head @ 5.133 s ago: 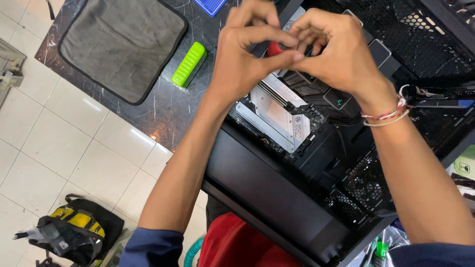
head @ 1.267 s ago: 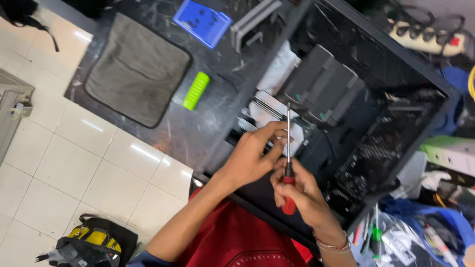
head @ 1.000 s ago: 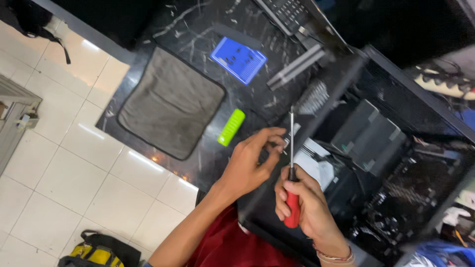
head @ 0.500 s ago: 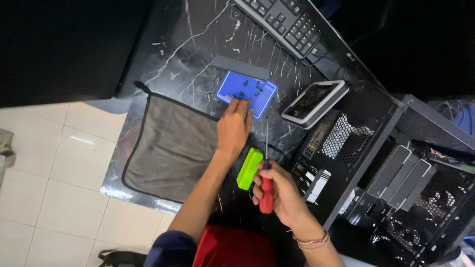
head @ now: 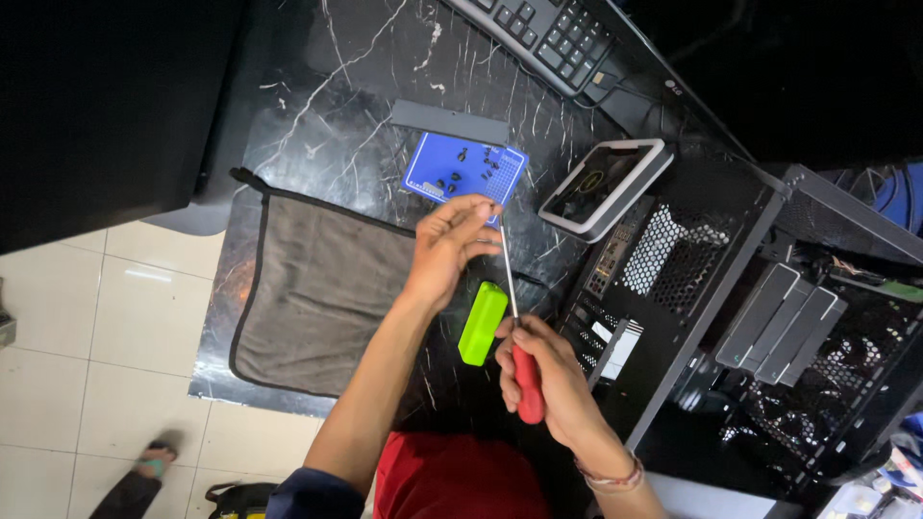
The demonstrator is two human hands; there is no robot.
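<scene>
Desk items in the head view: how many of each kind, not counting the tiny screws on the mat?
Red-handled screwdriver, in the right hand: 1
Blue screw mat, by the left hand: 1
Green case: 1
Grey cloth: 1
Keyboard: 1
Phone: 1
Open computer case: 1
Grey strip: 1
Total: 8
</scene>
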